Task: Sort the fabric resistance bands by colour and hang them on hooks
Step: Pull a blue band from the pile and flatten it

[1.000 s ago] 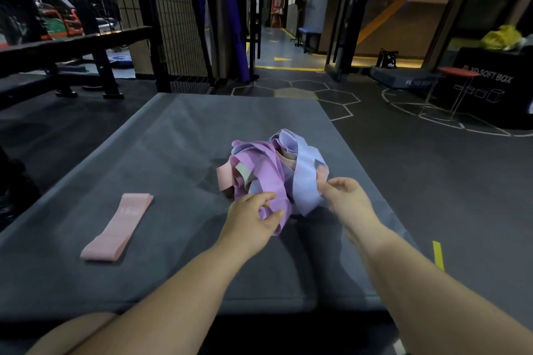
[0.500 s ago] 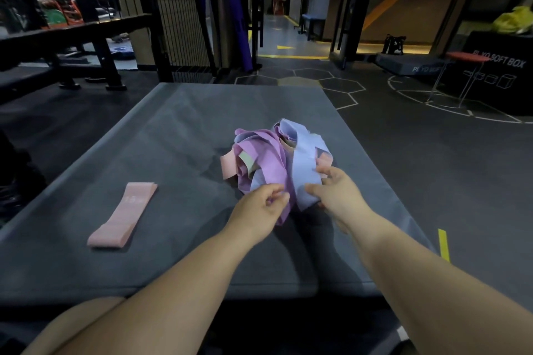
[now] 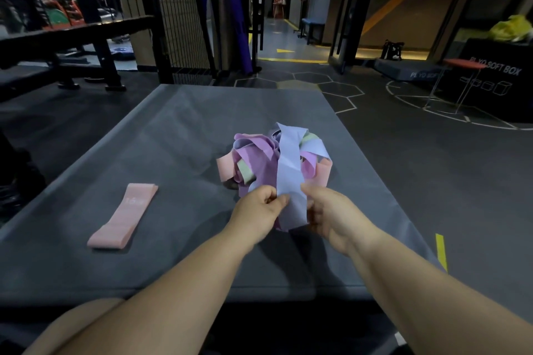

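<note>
The pale blue band (image 3: 288,164) ran lengthwise from the top of the tangled heap (image 3: 253,158) down toward the person. Its near end was pinched along one edge by the left grip (image 3: 261,206) and along the other by the right grip (image 3: 326,210), both curled onto the fabric and equally near, so freeing it would likely mean pulling along that axis, away from the heap. Counted: one pale blue band held, one pink band (image 3: 124,216) flat on the surface (image 3: 173,130) well left of the heap, and purple, pink, green and blue loops too tangled to count.
</note>
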`<state>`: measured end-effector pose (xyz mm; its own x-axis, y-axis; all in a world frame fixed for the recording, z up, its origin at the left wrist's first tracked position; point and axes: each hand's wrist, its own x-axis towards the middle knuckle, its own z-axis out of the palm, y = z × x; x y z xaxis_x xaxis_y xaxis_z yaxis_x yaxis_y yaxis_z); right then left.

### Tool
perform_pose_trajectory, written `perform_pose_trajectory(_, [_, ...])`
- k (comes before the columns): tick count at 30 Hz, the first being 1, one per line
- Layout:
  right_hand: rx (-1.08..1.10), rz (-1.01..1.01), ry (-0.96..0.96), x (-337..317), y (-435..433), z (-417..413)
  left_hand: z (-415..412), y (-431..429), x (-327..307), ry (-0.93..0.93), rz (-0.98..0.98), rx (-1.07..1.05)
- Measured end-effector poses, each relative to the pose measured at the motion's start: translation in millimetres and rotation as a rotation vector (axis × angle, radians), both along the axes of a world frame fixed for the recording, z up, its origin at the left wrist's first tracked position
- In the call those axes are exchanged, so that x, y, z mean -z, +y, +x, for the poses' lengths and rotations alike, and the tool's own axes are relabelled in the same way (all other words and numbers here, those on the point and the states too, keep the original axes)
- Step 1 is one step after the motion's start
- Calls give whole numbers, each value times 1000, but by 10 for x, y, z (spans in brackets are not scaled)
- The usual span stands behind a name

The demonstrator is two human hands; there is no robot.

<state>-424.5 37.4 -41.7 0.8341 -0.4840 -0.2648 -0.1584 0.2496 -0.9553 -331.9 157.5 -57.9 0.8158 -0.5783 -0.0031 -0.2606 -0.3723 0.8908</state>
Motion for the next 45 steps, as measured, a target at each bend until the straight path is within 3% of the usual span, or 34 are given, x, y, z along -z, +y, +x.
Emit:
perform_pose_trajectory(5, [50,55,79,14,-40,103,-44,23,-26,-5,2,110])
perform_pose_trajectory(9, [118,-51,123,52,-117,175,-54,3,38,-91,79,166])
perform_pose_trajectory(14, [152,-153,145,83,-216,174,7,-8,108,-29,12,84])
perform_pose_trajectory(18, [196,-272,162,81,-315,113,28,4,75,-26,66,82])
perform_pose_trajectory(23, [258,-151,64,-64,-417,-79,14,16,58,-18,75,81])
perform_pose_trajectory(25, [217,-124,77,-126,-454,-144,8,20,52,-11,60,69])
perform_pose_trajectory(30, [146,-355,269,-170,-537,-283,-9,22,16,40,-13,53])
perform_pose_trajectory(38, [-46,-261,31,-293,-664,-575,-25,31,5,53,-40,38])
perform_pose_trajectory(45, [-272,-283,71,-299,-746,-703,-64,20,-8,-7,-30,77])
